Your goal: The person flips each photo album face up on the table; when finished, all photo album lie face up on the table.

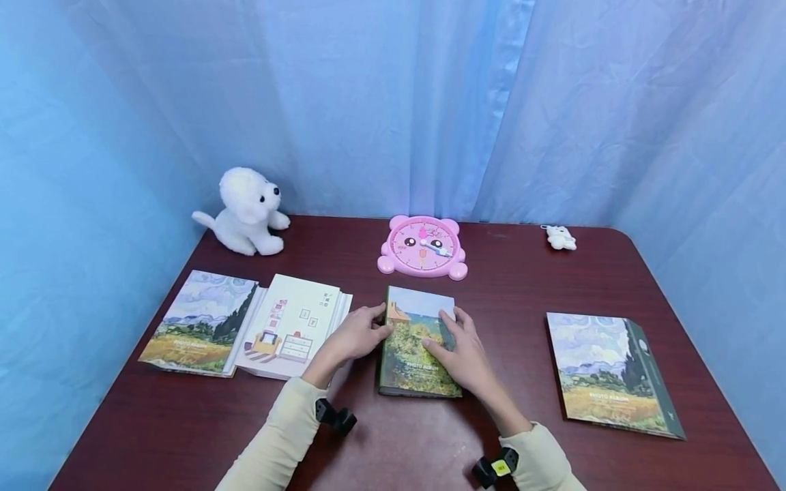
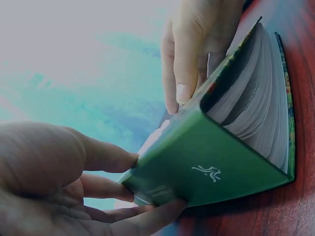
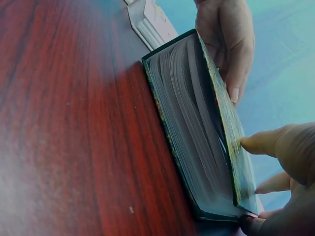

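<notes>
A thick photo album [image 1: 420,341] with a painted garden scene on its cover lies in front of me on the table, its green spine [image 2: 197,162] to the left. My left hand [image 1: 359,333] touches that spine, thumb at the cover's edge and the other fingers against the spine's face. My right hand [image 1: 463,348] rests on the right part of the cover with thumb and index finger, while its other fingers lie at the right edge. Pages [image 3: 182,118] show at the near end, with a gap under the front cover.
At left lies an opened album [image 1: 196,324] with a white illustrated page [image 1: 295,324]. Another album [image 1: 604,372] is at right. Along the back stand a white plush dog [image 1: 245,211], a pink toy clock [image 1: 424,247] and a small white toy [image 1: 560,237], before blue curtains [image 1: 393,109].
</notes>
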A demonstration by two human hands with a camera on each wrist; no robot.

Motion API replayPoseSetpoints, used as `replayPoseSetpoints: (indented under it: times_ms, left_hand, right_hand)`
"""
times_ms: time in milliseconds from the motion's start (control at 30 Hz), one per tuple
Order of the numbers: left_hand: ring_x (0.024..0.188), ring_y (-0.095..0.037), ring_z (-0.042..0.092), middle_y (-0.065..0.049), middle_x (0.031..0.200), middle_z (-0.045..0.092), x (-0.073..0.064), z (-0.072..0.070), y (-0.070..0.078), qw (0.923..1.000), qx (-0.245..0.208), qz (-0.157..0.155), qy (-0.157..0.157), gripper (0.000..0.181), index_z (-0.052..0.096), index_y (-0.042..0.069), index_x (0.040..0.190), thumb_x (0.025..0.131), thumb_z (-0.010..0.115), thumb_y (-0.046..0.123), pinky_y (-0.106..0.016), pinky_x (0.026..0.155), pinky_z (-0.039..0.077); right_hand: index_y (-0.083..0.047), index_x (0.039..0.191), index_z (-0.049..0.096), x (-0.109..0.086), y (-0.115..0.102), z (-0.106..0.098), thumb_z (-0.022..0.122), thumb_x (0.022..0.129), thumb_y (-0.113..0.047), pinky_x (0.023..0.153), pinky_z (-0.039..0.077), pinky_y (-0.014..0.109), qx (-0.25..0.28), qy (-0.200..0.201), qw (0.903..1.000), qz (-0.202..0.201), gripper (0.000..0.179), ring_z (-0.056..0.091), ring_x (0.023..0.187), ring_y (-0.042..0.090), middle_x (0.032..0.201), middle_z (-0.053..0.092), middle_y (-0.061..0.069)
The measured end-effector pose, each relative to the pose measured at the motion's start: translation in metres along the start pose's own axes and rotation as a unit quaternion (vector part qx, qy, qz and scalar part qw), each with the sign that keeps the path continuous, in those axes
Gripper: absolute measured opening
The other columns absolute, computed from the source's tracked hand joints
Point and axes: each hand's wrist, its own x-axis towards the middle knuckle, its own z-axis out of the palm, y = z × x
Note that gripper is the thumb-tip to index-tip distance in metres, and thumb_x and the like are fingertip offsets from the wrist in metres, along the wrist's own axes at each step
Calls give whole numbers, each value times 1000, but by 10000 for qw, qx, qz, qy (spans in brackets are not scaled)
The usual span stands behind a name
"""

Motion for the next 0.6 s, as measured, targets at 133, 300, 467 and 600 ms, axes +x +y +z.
replayPoseSetpoints:
  times_ms: [133,300,467,600]
  left_hand:
    - [121,-34,54,-23,135,53,0,-3,-1,9999,-31,-90,-82,55,41,-1,143,96,57,23,-47,98,45]
    - [113,-32,60,-22,126,59,0,-6,-4,9995,-139,-243,-134,52,42,-3,141,96,56,18,-46,93,49]
    - [112,-32,59,-21,124,60,-1,-9,-10,9995,-156,-266,-114,47,46,-3,138,96,55,17,-46,91,48]
    - [115,-32,57,-20,123,61,-2,-10,-13,9998,-34,-188,-61,43,51,-2,134,97,55,19,-47,93,47]
  right_hand:
    - [-5,146,39,-1,-2,0,68,88,-31,107,30,61,-59,-101,9999,-46,70,27,139,43,155,21,23]
    - [-9,147,38,-3,-2,1,68,88,-33,107,27,64,-157,-301,9994,-32,71,22,141,44,156,22,20]
    - [-10,146,40,-5,-1,4,69,87,-31,104,29,66,-179,-253,9994,-128,69,24,139,46,154,24,23]
    - [-9,145,42,-4,1,4,69,87,-33,104,29,66,-124,-200,9995,-192,69,24,138,47,153,26,24]
